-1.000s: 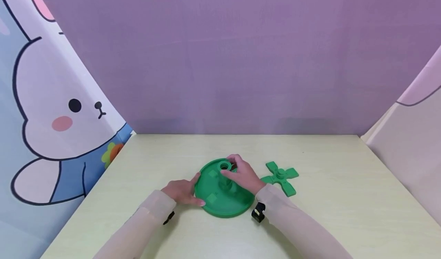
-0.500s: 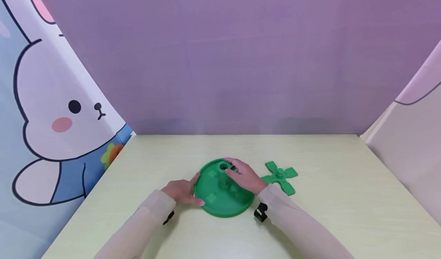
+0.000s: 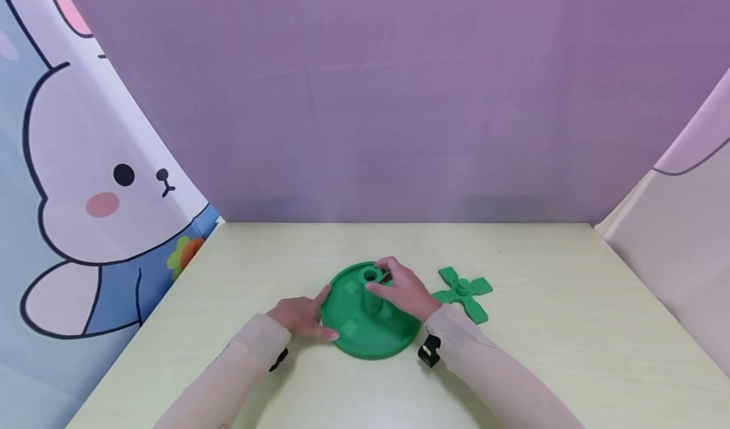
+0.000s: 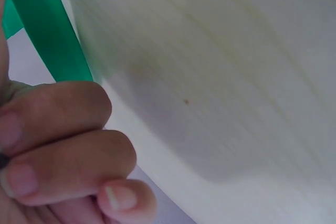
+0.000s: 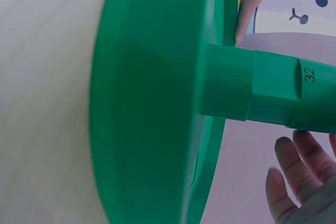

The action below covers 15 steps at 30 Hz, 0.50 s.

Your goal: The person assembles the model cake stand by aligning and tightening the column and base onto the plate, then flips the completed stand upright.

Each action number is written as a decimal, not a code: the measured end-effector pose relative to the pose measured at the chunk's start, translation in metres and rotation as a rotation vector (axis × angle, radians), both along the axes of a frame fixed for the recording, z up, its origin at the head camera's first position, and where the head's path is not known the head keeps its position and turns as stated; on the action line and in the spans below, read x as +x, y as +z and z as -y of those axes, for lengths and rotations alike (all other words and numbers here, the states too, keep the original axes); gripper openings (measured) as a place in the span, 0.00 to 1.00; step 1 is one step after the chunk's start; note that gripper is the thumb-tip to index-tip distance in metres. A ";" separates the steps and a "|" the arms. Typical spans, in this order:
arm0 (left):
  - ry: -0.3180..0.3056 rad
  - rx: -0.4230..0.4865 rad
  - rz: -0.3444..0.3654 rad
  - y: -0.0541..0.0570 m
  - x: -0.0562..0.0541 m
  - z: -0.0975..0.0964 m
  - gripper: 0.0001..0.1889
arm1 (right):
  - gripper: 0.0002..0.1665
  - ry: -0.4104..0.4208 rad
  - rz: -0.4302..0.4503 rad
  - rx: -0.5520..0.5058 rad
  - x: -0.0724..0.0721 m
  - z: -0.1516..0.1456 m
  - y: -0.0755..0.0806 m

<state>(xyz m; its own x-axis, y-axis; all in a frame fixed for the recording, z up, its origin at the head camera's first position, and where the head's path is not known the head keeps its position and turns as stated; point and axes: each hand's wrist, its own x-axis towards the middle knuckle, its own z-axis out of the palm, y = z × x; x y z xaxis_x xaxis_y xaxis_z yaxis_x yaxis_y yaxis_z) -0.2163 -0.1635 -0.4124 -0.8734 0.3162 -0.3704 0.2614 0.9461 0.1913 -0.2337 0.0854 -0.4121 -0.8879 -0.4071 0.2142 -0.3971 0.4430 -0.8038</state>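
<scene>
A round green base with a raised rim (image 3: 373, 348) lies flat on the table. From it rises a hollow green post (image 3: 372, 305), marked "32" in the right wrist view. My left hand (image 3: 299, 317) holds the base's left edge between spread thumb and index finger. Its other fingers (image 4: 63, 153) are curled below the rim in the left wrist view. The thumb and index finger of my right hand (image 3: 403, 293) are around the post's top. Three of its fingers (image 5: 302, 169) extend loosely beside the post; the thumb's contact is outside the right wrist view.
A flat green four-armed piece (image 3: 476, 310) with a central knob lies just right of the base, partly behind the right wrist. The pale tabletop (image 3: 570, 327) ends at a purple cloth backdrop (image 3: 399, 131). A rabbit-printed cloth (image 3: 85, 163) hangs on the left.
The right thumb drew back from the post's top half a second ago and now lies across it again. The left hand, base and four-armed piece stay put.
</scene>
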 end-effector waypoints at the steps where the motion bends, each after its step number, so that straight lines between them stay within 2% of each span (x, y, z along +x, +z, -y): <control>1: 0.000 0.003 0.003 0.001 0.000 0.000 0.58 | 0.31 0.000 0.004 -0.002 0.000 0.000 0.000; 8: -0.007 -0.009 0.013 0.005 0.001 0.000 0.59 | 0.28 0.064 0.022 -0.038 0.001 0.002 -0.001; 15: -0.002 -0.002 0.006 0.003 0.000 0.000 0.57 | 0.27 0.019 0.009 -0.021 0.001 0.004 0.001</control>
<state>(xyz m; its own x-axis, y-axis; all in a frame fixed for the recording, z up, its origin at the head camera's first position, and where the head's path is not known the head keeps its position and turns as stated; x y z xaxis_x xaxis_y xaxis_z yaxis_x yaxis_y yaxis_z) -0.2163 -0.1634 -0.4097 -0.8709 0.3168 -0.3758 0.2618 0.9460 0.1910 -0.2332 0.0813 -0.4114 -0.8820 -0.4192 0.2153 -0.3981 0.4182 -0.8165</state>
